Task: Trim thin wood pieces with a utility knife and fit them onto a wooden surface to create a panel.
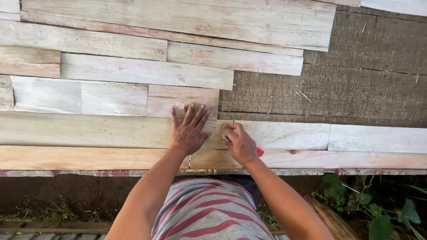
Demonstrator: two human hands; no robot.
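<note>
Left hand (189, 131): flat, fingers spread, pressing on a pale wooden plank (76, 130).
Right hand (241, 145): clenched around a small red tool (259, 151), mostly hidden, at the joint with the next plank (283, 135).
Around: more planks (175, 8) above, bare dark rough surface (371, 84) to the right.
Below: striped shirt (213, 222), green plants (379, 211).

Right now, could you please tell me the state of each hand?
Left hand: open, fingers spread, pressed flat on a pale wooden plank.
Right hand: closed around a small red object; what it is cannot be told.
</note>
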